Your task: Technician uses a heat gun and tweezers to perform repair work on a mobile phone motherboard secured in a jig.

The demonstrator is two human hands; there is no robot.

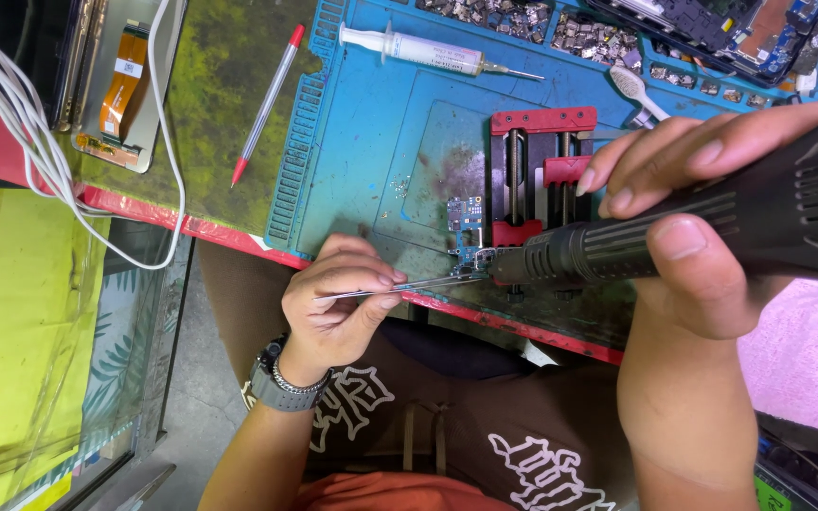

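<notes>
Head view, looking down at tabletop w/ blue repair mat (352, 142). Left hand (338, 298) pinches metal tweezers (400, 286), tips running right toward the small blue circuit board (469, 227). Right hand (684, 218) wraps round the black hot-air gun (712, 232), nozzle aimed left at the same spot. So both tools' long axes lie roughly horizontal and meet at the board's lower edge, just beside the red clamp fixture (537, 180) that holds it. Board sits between the hands, a bit closer to the left one; tweezer tips and nozzle almost touching there.

Hard to tell: what exactly the tweezer tips grip, if anything — too small, partly covered by nozzle. Gun's rear end cut off at right frame edge. Above on mat: syringe (423, 49), trays of small parts (542, 28); red-tipped pen (267, 99) lies on the green pad to the left.
</notes>
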